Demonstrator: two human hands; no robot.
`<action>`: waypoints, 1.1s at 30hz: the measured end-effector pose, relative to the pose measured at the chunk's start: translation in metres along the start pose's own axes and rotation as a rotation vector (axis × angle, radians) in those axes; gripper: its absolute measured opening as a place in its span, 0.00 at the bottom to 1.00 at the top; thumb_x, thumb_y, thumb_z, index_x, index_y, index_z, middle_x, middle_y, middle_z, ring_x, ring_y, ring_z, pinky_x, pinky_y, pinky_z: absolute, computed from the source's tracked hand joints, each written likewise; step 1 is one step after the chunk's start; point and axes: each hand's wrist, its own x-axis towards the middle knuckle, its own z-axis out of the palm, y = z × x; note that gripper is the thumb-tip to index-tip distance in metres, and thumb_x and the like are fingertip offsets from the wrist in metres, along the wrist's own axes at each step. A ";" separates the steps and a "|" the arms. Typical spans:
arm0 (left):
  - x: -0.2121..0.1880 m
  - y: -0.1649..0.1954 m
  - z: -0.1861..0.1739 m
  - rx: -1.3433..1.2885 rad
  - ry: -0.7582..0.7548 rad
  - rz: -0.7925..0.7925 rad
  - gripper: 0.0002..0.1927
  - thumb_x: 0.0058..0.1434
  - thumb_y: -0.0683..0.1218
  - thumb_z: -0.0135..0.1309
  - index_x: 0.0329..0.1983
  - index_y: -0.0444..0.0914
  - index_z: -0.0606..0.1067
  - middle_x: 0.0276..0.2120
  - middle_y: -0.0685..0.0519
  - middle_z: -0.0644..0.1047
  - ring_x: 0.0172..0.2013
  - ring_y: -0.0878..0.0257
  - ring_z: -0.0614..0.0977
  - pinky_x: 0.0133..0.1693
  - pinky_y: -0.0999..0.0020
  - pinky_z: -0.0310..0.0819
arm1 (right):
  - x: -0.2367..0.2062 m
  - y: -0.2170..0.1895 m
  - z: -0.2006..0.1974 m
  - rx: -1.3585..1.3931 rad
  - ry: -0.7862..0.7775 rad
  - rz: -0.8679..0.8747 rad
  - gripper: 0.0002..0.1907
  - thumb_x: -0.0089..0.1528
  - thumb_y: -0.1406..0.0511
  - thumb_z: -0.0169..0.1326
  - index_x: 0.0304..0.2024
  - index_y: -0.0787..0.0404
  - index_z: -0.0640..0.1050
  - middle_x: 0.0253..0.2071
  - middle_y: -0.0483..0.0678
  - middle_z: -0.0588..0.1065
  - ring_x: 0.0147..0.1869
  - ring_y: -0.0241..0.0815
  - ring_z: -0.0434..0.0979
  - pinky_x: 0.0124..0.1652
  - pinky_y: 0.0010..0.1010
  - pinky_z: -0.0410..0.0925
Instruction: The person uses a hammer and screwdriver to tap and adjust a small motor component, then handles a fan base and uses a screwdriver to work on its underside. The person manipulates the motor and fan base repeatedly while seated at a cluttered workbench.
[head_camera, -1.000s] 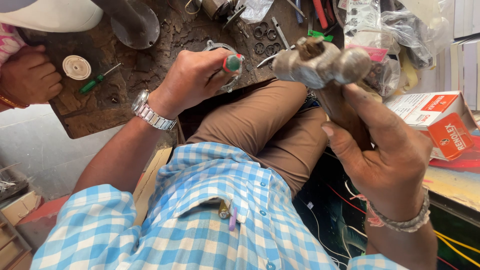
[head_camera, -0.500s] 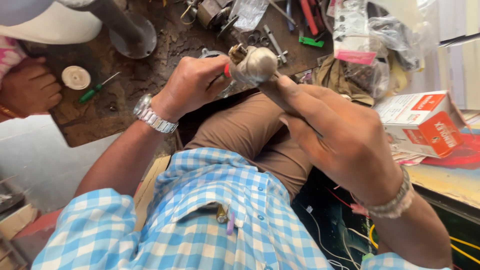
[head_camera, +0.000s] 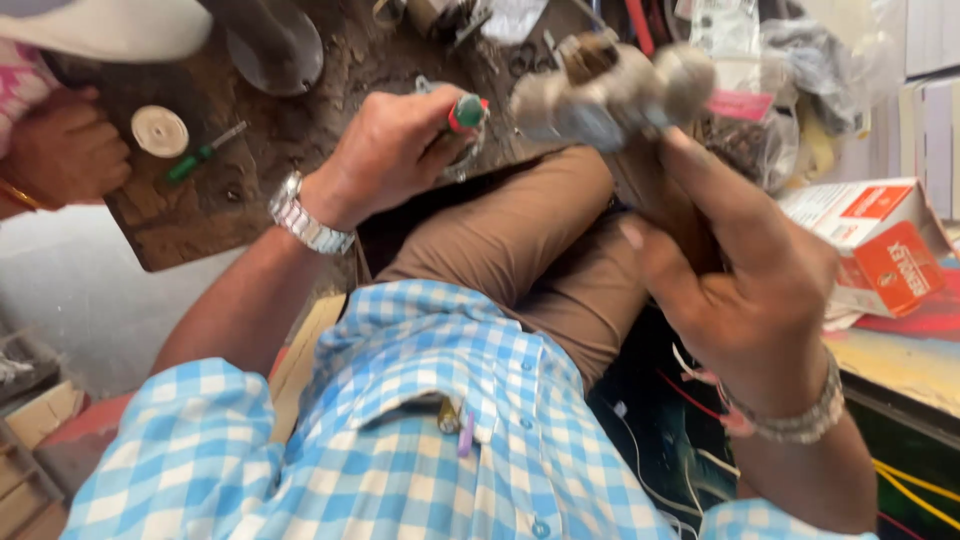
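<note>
While the right hand (head_camera: 750, 290) is gripping a grey metal fitting (head_camera: 610, 85) from below, its fingers (head_camera: 700, 190) are reaching up along a dark brownish body beneath the part, and the thumb is pressing in from the near side. Blurred by motion, the fitting is showing as a lumpy cluster of rounded grey lobes, dull and dusty, with a darker, ridged end at its upper left; it is probably a valve or coupling, though the blur is leaving its exact form unclear. It is sitting just above the fingertips of that hand, raised over the bent knee in brown trousers (head_camera: 530, 240).

The left hand (head_camera: 395, 150) is clenching a screwdriver with a green and red handle (head_camera: 467, 112); only the handle's butt is protruding beyond the curled fingers, just to the left of the fitting and apart from it. A metal watch (head_camera: 308, 222) is circling that wrist.

Beyond the left knuckles, a second, smaller green screwdriver (head_camera: 203, 153) is lying on the worn wooden board (head_camera: 200, 215), beside a white disc (head_camera: 159, 131). Another person's hand (head_camera: 65, 150) is resting at the board's far left edge. To the right of the gripping fingers, a red and white carton (head_camera: 880, 245) is lying on the bench.
</note>
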 end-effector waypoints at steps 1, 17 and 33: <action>0.001 0.000 -0.001 -0.010 0.012 0.029 0.11 0.67 0.39 0.60 0.50 0.37 0.73 0.37 0.46 0.80 0.36 0.48 0.83 0.37 0.59 0.78 | -0.002 -0.001 -0.002 0.013 0.019 -0.016 0.25 0.64 0.72 0.66 0.61 0.69 0.73 0.45 0.57 0.81 0.39 0.36 0.81 0.38 0.27 0.74; 0.003 -0.004 -0.004 0.089 -0.106 0.020 0.12 0.67 0.38 0.59 0.50 0.36 0.70 0.32 0.45 0.79 0.33 0.47 0.82 0.34 0.56 0.76 | -0.014 0.006 -0.009 0.095 0.035 0.100 0.25 0.65 0.70 0.65 0.63 0.69 0.73 0.48 0.57 0.81 0.47 0.36 0.83 0.44 0.22 0.75; 0.018 -0.001 -0.001 -0.018 -0.333 0.060 0.11 0.60 0.36 0.57 0.42 0.34 0.68 0.28 0.45 0.75 0.32 0.43 0.79 0.32 0.50 0.71 | -0.040 -0.002 0.005 0.186 0.256 0.033 0.20 0.71 0.67 0.63 0.62 0.69 0.74 0.49 0.53 0.81 0.43 0.39 0.83 0.45 0.27 0.77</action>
